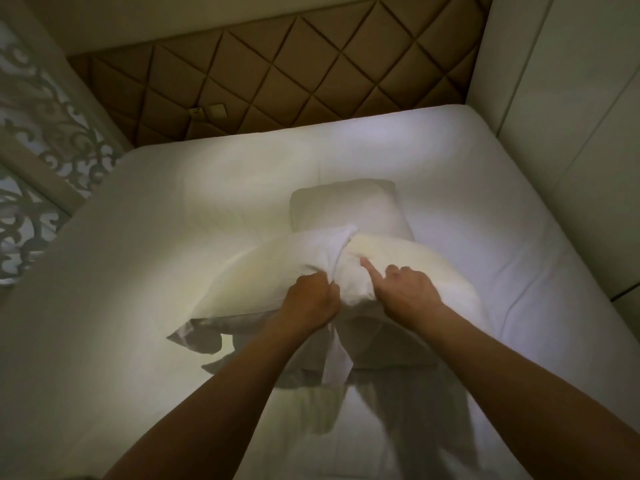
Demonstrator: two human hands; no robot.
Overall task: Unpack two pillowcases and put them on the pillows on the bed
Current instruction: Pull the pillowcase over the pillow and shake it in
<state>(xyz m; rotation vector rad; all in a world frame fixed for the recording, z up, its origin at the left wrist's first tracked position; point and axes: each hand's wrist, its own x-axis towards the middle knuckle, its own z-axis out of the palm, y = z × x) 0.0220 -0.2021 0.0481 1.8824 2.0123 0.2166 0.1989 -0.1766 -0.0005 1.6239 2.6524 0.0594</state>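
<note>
A cream pillow (408, 265) is held above the bed, its left half inside a white pillowcase (263, 271). My left hand (308, 299) grips the bunched edge of the pillowcase at the pillow's middle. My right hand (405, 289) holds the pillow's near edge with its forefinger stretched out along the bare cream part. Loose white cloth (336, 362) hangs below my hands. A second pillow (346, 206) lies flat on the bed behind the first one.
The bed (138, 306) is covered with a white sheet. A brown quilted headboard (277, 74) stands at the far end. A white wall panel (571, 133) runs along the right side, and a patterned screen (45, 140) is at the left.
</note>
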